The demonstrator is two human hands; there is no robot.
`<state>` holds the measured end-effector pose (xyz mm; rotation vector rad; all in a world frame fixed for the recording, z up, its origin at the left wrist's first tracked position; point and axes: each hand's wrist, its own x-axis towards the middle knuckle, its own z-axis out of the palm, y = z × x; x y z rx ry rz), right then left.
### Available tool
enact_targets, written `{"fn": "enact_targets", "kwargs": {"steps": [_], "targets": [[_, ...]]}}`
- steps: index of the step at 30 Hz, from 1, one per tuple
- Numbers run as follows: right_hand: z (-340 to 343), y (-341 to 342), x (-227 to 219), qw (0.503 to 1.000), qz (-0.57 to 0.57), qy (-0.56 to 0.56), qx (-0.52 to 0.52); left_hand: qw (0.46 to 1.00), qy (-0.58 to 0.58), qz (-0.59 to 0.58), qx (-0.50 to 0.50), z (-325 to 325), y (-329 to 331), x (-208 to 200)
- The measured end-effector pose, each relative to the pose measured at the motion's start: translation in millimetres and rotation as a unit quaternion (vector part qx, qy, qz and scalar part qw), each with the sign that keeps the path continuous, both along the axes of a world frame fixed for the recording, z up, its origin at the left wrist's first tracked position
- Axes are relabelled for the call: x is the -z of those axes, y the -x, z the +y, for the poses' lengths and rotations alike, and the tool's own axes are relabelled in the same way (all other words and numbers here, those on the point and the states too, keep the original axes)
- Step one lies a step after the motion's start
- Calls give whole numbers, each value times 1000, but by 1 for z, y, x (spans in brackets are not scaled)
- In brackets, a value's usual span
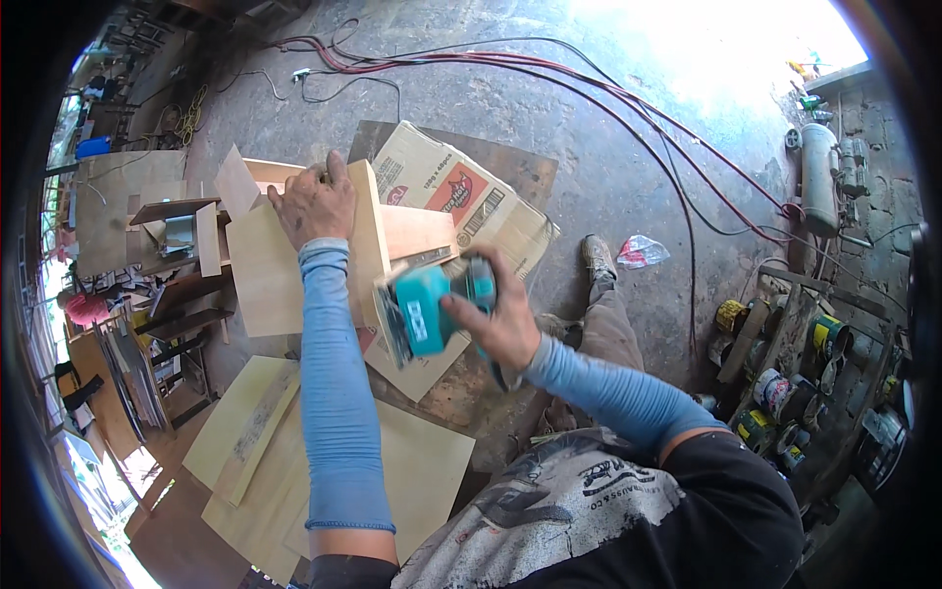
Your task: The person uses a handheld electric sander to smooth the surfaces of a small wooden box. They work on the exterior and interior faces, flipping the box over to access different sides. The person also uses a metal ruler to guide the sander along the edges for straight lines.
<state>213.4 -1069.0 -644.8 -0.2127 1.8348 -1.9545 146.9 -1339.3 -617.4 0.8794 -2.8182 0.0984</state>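
A pale wooden box (267,275), open in parts, stands tilted in front of me, with a thick front board (369,245). My left hand (314,206) is closed over its upper edge, fingers bent around the wood. In my right hand (508,319) is a teal electric sander (424,312), gripped around its body. The sander's flat pad faces left, close against the lower end of the front board; whether it touches cannot be made out. Under and behind the box lies a flattened cardboard carton (515,231).
Loose plywood sheets (422,452) and a wood strip (257,432) lie at the lower left. Red and black hoses (628,98) cross the concrete floor. Paint cans (756,427) and a wooden rack (785,334) stand at right, near a grey tank (819,182). Wooden pieces (177,324) crowd the left.
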Motion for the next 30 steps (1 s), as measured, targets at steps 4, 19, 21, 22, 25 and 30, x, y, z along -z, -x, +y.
{"fn": "enact_targets", "kwargs": {"steps": [4,19,21,22,25,30], "targets": [[-24,53,-1,998,1,-44,37,999,2,33,29,4,0,-2],[48,-16,-47,973,153,-89,-149,984,-120,105,82,-7,-9,5],[55,-14,-88,925,298,-108,-208,938,-206,234,149,-40,-10,17],[52,-11,-112,895,364,-125,-227,881,-328,304,158,-64,-18,26],[36,8,-137,828,493,-147,-224,726,-547,381,171,-57,-25,17],[-13,36,-127,768,576,-121,-254,757,-564,307,121,-50,-21,11]]}}
